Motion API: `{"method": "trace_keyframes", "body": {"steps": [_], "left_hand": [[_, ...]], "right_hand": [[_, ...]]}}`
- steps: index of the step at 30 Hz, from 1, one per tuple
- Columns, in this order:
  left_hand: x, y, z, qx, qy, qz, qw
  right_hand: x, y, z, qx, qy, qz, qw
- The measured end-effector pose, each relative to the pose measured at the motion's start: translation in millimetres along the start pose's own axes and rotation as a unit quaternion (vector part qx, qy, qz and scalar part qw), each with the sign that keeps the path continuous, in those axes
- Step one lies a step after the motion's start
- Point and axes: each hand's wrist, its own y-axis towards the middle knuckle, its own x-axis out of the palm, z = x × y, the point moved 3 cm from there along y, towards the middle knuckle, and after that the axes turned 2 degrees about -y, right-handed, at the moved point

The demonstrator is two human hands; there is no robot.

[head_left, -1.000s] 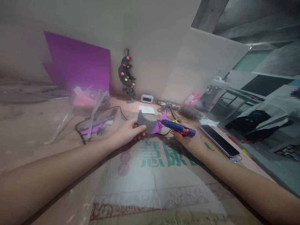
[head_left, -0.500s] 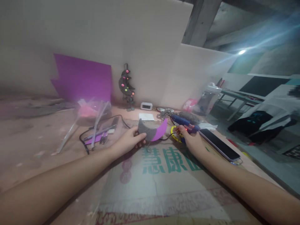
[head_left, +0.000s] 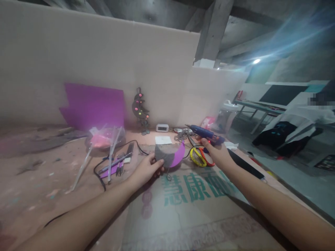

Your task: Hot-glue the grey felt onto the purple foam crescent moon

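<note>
My left hand point(head_left: 146, 169) is closed on a crescent-shaped piece point(head_left: 169, 154), grey on the left part and purple at its right tip, held low over the table. My right hand point(head_left: 216, 154) grips a blue hot-glue gun point(head_left: 205, 134), lifted to the right of the crescent with its nozzle pointing left and away from the piece. Scissors with yellow and red handles point(head_left: 199, 157) lie on the table just under the right hand.
A printed sack point(head_left: 193, 195) covers the table front. At the back wall stand a purple sheet point(head_left: 94, 104), a hanging moon ornament point(head_left: 140, 109) and a small white clock point(head_left: 162, 127). A plastic bag with sticks point(head_left: 104, 139), a black cord point(head_left: 101, 167) and a phone point(head_left: 243, 164) lie around.
The right hand drew the glue gun away from the crescent's tip and raised it to the right. The left hand kept hold of the crescent. The view tilted upward.
</note>
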Motion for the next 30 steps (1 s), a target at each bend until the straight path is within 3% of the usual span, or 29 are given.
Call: {"method": "trace_keyframes", "body": {"steps": [4,6,10,16,20,25,30], "left_hand": [[-1.3,0.5,-0.2,-0.01,-0.029,-0.01,0.999],[-1.7,0.2,0.0,-0.023,-0.041,-0.007,0.999],[-1.2,-1.0,1.3,-0.035,-0.054,-0.011,0.998],[-3.5,-2.1,1.7,-0.04,-0.062,-0.001,0.997],[-6.7,-2.9,4.5,-0.022,-0.078,0.031,0.996],[-15.2,-1.2,0.0,0.013,-0.058,0.096,0.994],[-21.3,9.3,-0.4,0.037,0.031,0.071,0.996]], "right_hand": [[24.0,39.0,2.0,-0.023,-0.053,-0.093,0.994],[43.6,59.0,12.0,-0.033,-0.071,-0.158,0.984],[77.4,91.2,36.3,-0.005,-0.096,-0.225,0.97],[106.5,97.5,53.7,0.037,-0.121,-0.281,0.951],[100.9,89.8,60.5,0.043,-0.133,-0.232,0.963],[65.7,76.4,50.0,0.018,-0.14,-0.134,0.981],[51.8,36.7,21.7,-0.037,-0.096,-0.128,0.986]]}}
